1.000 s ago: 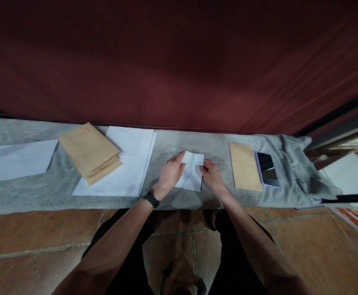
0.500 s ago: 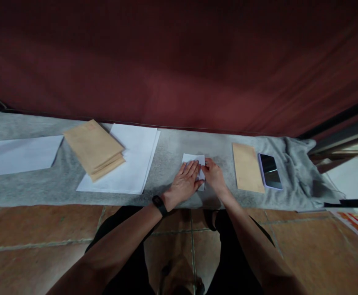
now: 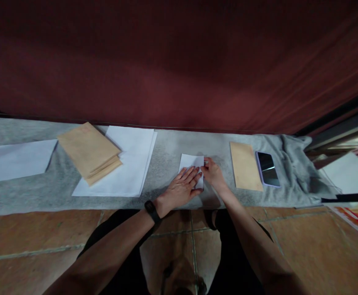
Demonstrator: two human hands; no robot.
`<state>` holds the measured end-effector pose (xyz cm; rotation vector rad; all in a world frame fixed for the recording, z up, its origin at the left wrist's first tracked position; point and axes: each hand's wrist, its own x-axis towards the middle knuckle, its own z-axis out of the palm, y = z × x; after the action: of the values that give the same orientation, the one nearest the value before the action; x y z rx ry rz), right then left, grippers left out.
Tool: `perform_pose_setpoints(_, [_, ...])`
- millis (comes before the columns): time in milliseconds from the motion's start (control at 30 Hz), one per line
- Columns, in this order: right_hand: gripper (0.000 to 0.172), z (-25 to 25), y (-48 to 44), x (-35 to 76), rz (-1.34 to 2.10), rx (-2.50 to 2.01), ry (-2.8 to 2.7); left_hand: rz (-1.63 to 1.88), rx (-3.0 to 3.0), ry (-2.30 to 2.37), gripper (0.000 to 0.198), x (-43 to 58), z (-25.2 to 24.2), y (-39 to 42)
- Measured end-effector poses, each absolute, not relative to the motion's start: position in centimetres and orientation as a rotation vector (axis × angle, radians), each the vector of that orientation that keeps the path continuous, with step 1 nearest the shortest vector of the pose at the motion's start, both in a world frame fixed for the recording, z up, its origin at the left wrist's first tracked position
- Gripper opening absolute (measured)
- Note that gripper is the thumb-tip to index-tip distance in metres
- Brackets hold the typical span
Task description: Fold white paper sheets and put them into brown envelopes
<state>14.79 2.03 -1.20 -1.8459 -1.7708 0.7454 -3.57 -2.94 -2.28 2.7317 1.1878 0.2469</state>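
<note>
A small folded white sheet (image 3: 191, 161) is pressed flat on the grey cloth (image 3: 166, 151) by the left hand (image 3: 183, 188), fingers spread & released, nothing gripped. Its right edge is pinched by the right hand (image 3: 213, 175). Just right of that hand lie a brown envelope (image 3: 245, 166) & phone (image 3: 267, 168); well left of the left hand, envelope stack (image 3: 88, 151) on white sheets (image 3: 129, 164)

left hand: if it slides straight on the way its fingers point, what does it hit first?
The left hand lies flat on the folded white paper, fingers pointing away and to the right. Going straight on, it would probably meet the right hand at the paper's right edge first, well before the brown envelope.
</note>
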Motion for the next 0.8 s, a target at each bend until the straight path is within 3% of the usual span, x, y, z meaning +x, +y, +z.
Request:
perform_pose_setpoints(333, [0.044,-0.2,1.1,14.3,0.305,-1.904,-1.947,0.243,2.793,1.107,0.064,-3.3,-1.4,-4.2])
perform_pose_setpoints(533, [0.048,-0.9,1.0,12.9,0.581,-1.384,-2.252,0.252,2.732,1.033,0.064,-3.1,-1.1,-4.9])
perform_pose_setpoints(800, [0.056,-1.6,1.3,12.8,0.619,-1.429,-2.515,0.259,2.648,0.949,0.069,-2.9,-1.2,-5.6])
